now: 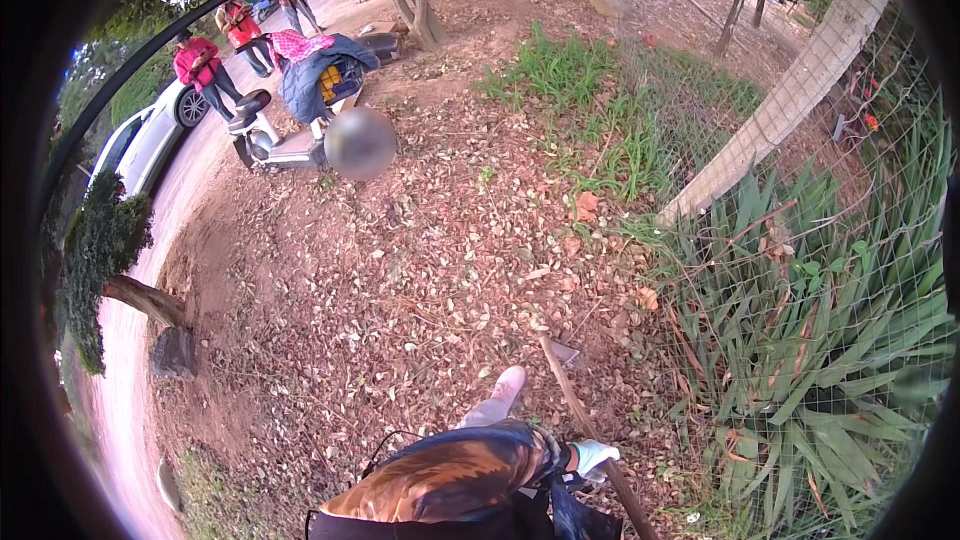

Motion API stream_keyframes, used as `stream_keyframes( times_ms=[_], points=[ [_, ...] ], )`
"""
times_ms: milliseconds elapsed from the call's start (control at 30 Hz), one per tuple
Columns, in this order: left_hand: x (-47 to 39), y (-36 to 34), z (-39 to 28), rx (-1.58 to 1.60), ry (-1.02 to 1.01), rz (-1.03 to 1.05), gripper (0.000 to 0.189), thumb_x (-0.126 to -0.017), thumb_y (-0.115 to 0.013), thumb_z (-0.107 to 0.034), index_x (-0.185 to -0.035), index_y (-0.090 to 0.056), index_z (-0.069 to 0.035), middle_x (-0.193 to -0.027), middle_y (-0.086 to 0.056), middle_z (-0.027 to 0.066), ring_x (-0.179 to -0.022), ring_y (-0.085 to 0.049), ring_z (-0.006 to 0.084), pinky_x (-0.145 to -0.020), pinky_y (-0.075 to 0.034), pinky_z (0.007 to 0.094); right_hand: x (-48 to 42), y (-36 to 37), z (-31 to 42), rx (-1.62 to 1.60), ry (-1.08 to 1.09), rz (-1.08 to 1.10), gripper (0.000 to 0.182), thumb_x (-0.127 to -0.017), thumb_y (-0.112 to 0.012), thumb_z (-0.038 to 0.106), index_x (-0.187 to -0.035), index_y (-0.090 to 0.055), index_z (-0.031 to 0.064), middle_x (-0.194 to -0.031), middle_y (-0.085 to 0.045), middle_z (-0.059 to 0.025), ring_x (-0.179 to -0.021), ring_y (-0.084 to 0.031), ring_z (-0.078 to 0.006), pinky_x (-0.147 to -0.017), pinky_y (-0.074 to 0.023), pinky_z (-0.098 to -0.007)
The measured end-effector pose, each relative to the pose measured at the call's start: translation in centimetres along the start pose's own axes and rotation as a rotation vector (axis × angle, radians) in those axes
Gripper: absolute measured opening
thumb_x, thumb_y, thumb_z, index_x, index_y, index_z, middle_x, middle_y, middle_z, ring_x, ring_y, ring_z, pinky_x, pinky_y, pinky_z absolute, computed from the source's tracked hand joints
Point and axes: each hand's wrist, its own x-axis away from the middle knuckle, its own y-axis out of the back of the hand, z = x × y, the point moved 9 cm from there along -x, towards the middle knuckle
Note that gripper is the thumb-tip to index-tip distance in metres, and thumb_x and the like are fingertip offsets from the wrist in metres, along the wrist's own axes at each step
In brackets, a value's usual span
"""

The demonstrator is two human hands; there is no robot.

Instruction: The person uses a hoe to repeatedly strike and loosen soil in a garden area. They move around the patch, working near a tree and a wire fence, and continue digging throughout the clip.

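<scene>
My left hand point(596, 457), in a white glove with a dark cuff, is closed around the long wooden handle point(564, 382) of a hoe. The arm reaches across my body in a patterned orange and blue sleeve. From the hand the handle slants up and left to the hoe's flat metal blade point(562, 351), which rests among dry leaves point(442, 300). My right hand is out of view; dark blue cloth shows at the lower edge. One light-coloured shoe point(510, 382) stands on the leaves, left of the handle.
A wire mesh fence point(840, 240) with a leaning concrete post point(787, 97) and long-leaved plants point(780, 360) is on the right. Ahead left stands a scooter point(289, 150) draped with jackets. Several people stand by the road beyond it, near a white car point(142, 142). A rock point(174, 352) lies left.
</scene>
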Motion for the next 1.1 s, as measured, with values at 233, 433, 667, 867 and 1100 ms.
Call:
stream_keyframes(
  times_ms=[233, 433, 667, 867, 1100],
  points=[
    [0.0, 0.1, 0.5, 0.187, -0.061, -0.043, 0.019, -0.076, -0.067, -0.025, -0.079, -0.061, -0.008, -0.071, -0.061, 0.0055, -0.062, -0.061, 0.0191, -0.058, -0.054, 0.0335, 0.4, 0.2, 0.5, 0.104, 0.055, 0.036, 0.026, -0.087, -0.061, 0.026, -0.110, -0.065, 0.0143, -0.077, -0.066, -0.0152, -0.065, -0.066, -0.0279, -0.059, -0.0514, -0.0369],
    [3.4, 4.2, -2.0, 0.341, -0.280, -0.120, 0.018, -0.075, -0.067, -0.026, -0.077, -0.063, -0.008, -0.073, -0.062, 0.0047, -0.063, -0.061, 0.0175, -0.057, -0.054, 0.0322, -1.4, 0.4, 1.0, 0.089, 0.199, 0.013, 0.024, -0.086, -0.063, 0.023, -0.108, -0.066, 0.0135, -0.076, -0.065, -0.0168, -0.064, -0.063, -0.0297, -0.061, -0.0499, -0.0380],
    [7.0, 16.0, -2.8, 0.470, -0.371, -0.408, 0.017, -0.075, -0.068, -0.019, -0.082, -0.064, -0.003, -0.079, -0.066, 0.0081, -0.064, -0.065, 0.0216, -0.056, -0.055, 0.0355, -7.4, -4.6, 5.2, -0.037, 0.498, -0.028, 0.022, -0.080, -0.069, 0.013, -0.102, -0.067, 0.0092, -0.074, -0.065, -0.0168, -0.064, -0.065, -0.0288, -0.058, -0.0501, -0.0352],
    [11.0, 25.8, 2.6, 0.686, -0.457, -0.618, 0.017, -0.076, -0.067, -0.016, -0.086, -0.062, -0.002, -0.077, -0.064, 0.0093, -0.067, -0.064, 0.0224, -0.059, -0.055, 0.0351, -11.3, -8.6, 11.7, -0.094, 0.757, 0.040, 0.023, -0.078, -0.070, 0.011, -0.101, -0.066, 0.0069, -0.069, -0.063, -0.0161, -0.059, -0.062, -0.0310, -0.054, -0.0490, -0.0360],
    [14.0, 33.4, 8.0, 0.809, -0.369, -0.766, 0.018, -0.080, -0.065, -0.021, -0.081, -0.067, -0.004, -0.071, -0.063, 0.0074, -0.063, -0.059, 0.0193, -0.058, -0.050, 0.0334, -13.3, -9.7, 24.1, -0.095, 1.047, 0.175, 0.032, -0.075, -0.070, 0.008, -0.106, -0.063, 0.0058, -0.084, -0.065, -0.0168, -0.072, -0.063, -0.0332, -0.063, -0.0506, -0.0380]
  ],
)
